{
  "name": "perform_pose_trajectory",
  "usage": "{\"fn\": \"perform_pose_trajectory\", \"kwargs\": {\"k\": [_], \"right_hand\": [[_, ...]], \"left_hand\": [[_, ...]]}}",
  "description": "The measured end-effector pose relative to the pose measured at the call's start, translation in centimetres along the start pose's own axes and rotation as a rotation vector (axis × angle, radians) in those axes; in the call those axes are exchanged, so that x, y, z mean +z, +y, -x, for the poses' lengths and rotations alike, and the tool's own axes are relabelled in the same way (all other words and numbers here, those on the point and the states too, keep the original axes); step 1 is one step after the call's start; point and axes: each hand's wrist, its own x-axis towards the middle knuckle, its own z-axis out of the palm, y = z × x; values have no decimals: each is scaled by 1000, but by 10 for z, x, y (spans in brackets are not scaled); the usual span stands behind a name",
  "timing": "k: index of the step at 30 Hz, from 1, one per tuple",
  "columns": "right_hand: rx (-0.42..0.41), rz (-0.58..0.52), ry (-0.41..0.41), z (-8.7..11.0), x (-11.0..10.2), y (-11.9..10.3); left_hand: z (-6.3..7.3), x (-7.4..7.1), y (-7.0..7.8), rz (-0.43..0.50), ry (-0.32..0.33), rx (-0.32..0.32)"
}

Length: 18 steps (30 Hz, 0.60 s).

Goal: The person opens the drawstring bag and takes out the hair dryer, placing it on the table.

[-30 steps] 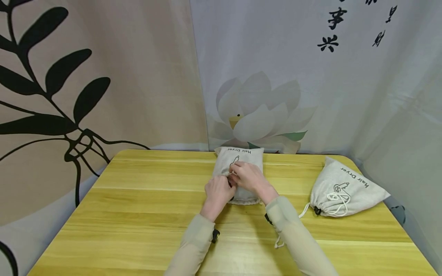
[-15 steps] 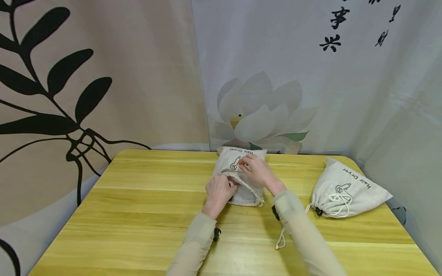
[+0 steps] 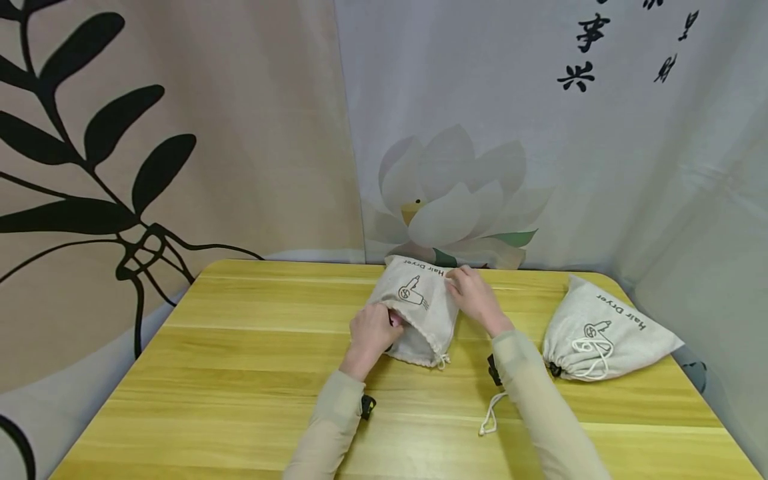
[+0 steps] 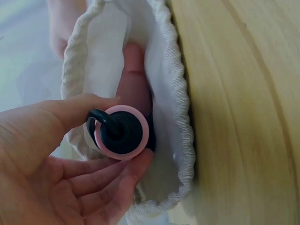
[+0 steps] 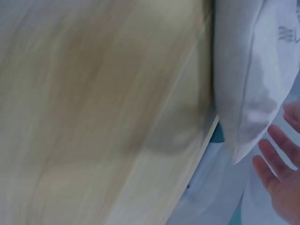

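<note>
A beige drawstring bag (image 3: 429, 327) printed "Hair Dryer" lies at the table's far edge, its mouth gaping toward me. In the left wrist view, a pink hair dryer (image 4: 133, 84) sits mostly inside the bag, its black, pink-ringed end and looped cord (image 4: 105, 119) at the mouth. My left hand (image 3: 373, 330) grips that end, thumb on one side and fingers on the other. My right hand (image 3: 477, 300) is at the bag's far right corner. The right wrist view shows its fingers (image 5: 267, 171) spread beside the cloth, holding nothing.
A second "Hair Dryer" bag (image 3: 606, 333), drawn closed with a white cord and a black toggle (image 3: 554, 369), lies on the table's right side. A loose white cord end (image 3: 489, 420) lies near my right sleeve. A printed curtain (image 3: 288, 133) hangs behind the table (image 3: 240, 387).
My right hand has moved from beside the left hand to the bag's far right corner. The bag's mouth has come into view and opened wider; the bag has turned slightly. My left hand stays at the mouth.
</note>
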Motion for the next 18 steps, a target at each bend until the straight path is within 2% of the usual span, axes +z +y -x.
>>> {"fn": "perform_pose_trajectory", "kwargs": {"k": [8, 18], "right_hand": [[48, 42, 2, 4, -4, 18], [128, 27, -81, 8, -8, 26]], "left_hand": [[1, -8, -10, -4, -73, 43], [2, -18, -17, -10, -121, 91]]}}
